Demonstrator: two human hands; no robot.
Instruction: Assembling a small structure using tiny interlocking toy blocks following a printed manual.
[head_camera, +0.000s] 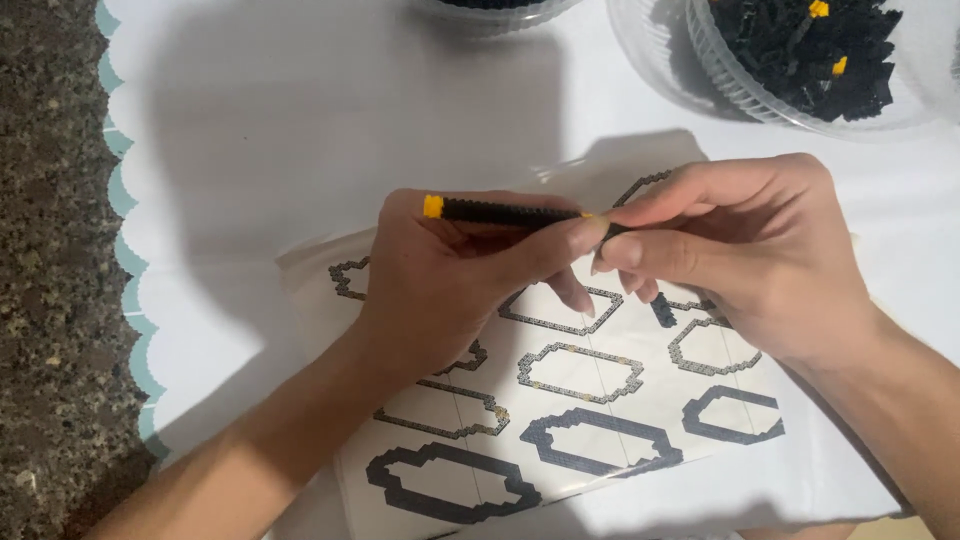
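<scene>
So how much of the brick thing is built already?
One thin black strip with a yellow end is built. Both hands, left hand and right hand, are pressing on it. Lots of loose bricks wait in the bowl, and the sheet shows bigger ring shapes.

Around the work area, from my remote view

At upper right I see a clear plastic bowl (700, 60) heaped with small black bricks (800, 45), a few yellow among them. Another clear container's rim (490, 12) shows at top centre. A white scalloped tablecloth (260, 120) covers a speckled stone counter (50, 300) at left.
</scene>
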